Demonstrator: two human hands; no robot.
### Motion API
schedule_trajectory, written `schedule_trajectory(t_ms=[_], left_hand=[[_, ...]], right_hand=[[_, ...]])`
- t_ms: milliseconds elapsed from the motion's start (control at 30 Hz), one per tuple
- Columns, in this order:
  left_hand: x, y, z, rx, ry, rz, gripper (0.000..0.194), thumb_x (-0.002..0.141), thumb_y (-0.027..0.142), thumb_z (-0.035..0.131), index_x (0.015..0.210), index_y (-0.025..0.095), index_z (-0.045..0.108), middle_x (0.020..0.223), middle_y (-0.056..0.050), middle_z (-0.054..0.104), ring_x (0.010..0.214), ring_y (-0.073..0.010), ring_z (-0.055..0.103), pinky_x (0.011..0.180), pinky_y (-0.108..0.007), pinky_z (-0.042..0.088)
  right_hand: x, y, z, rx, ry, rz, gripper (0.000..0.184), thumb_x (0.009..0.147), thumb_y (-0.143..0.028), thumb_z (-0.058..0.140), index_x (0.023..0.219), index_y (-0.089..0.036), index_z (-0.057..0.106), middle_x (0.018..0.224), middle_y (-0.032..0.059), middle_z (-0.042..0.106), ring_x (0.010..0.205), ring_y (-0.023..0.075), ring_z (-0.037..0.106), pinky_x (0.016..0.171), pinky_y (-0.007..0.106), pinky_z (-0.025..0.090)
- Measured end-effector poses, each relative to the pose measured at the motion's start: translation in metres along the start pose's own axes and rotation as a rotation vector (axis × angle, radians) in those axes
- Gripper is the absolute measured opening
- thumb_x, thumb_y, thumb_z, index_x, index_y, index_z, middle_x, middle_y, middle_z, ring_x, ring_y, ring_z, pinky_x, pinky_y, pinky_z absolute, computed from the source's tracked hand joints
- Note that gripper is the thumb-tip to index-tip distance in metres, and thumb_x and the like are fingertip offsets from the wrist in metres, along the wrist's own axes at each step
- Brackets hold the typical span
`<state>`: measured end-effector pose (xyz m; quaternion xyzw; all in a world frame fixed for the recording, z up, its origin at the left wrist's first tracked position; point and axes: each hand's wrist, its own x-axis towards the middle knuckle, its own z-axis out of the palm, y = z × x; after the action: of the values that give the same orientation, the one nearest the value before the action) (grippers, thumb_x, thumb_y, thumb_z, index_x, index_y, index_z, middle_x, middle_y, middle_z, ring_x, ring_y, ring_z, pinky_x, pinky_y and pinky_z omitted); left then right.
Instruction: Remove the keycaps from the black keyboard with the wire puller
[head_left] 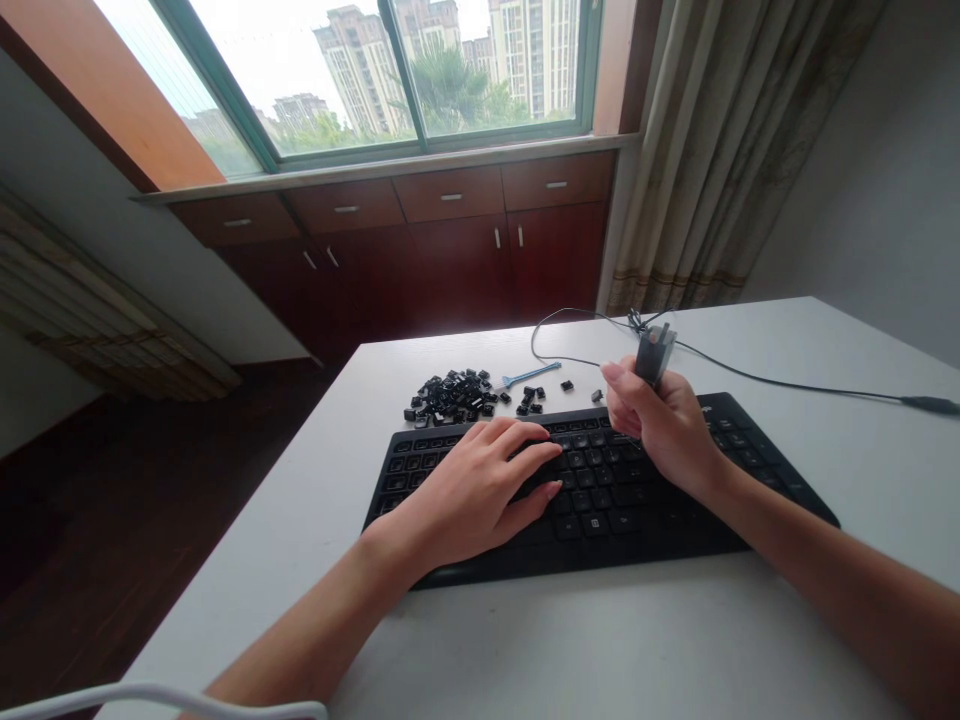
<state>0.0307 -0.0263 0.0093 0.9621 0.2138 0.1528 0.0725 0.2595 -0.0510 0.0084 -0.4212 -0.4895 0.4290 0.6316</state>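
Observation:
A black keyboard (600,525) lies on the white table, with keys missing in its left part and most keys in place toward the middle and right. My left hand (487,480) rests on its left-middle part, fingers spread, holding nothing I can see. Above the right-middle keys, my right hand (664,425) is closed around the dark grey handle of a keycap puller (654,352). The puller's lower end points down at the keys and is mostly hidden by my fingers. Behind the keyboard sits a heap of loose black keycaps (454,396).
A slim blue brush (532,375) lies beside the heap, with several stray keycaps (530,397) near it. A thin black cable (772,380) runs across the back of the table (300,500). A white tube-like bar (165,695) crosses the lower left corner.

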Motion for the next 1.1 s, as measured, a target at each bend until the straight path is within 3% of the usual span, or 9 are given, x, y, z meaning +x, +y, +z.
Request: schedule_trajectory(t_ms=[467, 733, 1100], left_hand=[[-0.001, -0.0014, 0.0027, 0.022, 0.015, 0.016, 0.035, 0.104, 0.035, 0.052, 0.135, 0.02, 0.059, 0.133, -0.011, 0.062, 0.12, -0.0276, 0.058, 0.105, -0.049, 0.05], [-0.0004, 0.0006, 0.0029, 0.049, 0.046, 0.144, 0.028, 0.104, 0.026, 0.051, 0.128, 0.018, 0.064, 0.127, -0.009, 0.067, 0.113, -0.0235, 0.062, 0.101, -0.043, 0.052], [-0.0021, -0.0008, 0.0058, 0.031, 0.026, 0.131, 0.029, 0.105, 0.026, 0.049, 0.129, 0.019, 0.064, 0.129, -0.009, 0.065, 0.112, -0.0231, 0.061, 0.1, -0.043, 0.052]], right_hand=[[0.0014, 0.0008, -0.0005, 0.028, 0.012, 0.008, 0.05, 0.094, -0.041, 0.067, 0.058, -0.021, 0.04, 0.053, -0.0057, 0.035, 0.047, 0.0085, 0.029, 0.045, 0.028, 0.021], [0.0013, 0.0005, 0.0, 0.049, 0.008, 0.022, 0.048, 0.094, -0.04, 0.068, 0.06, -0.021, 0.04, 0.053, -0.0065, 0.033, 0.047, 0.0082, 0.028, 0.045, 0.028, 0.02], [0.0006, -0.0063, 0.0025, 0.125, 0.053, 0.026, 0.045, 0.094, -0.032, 0.067, 0.06, -0.021, 0.04, 0.052, -0.0066, 0.034, 0.046, 0.0082, 0.027, 0.044, 0.026, 0.023]])
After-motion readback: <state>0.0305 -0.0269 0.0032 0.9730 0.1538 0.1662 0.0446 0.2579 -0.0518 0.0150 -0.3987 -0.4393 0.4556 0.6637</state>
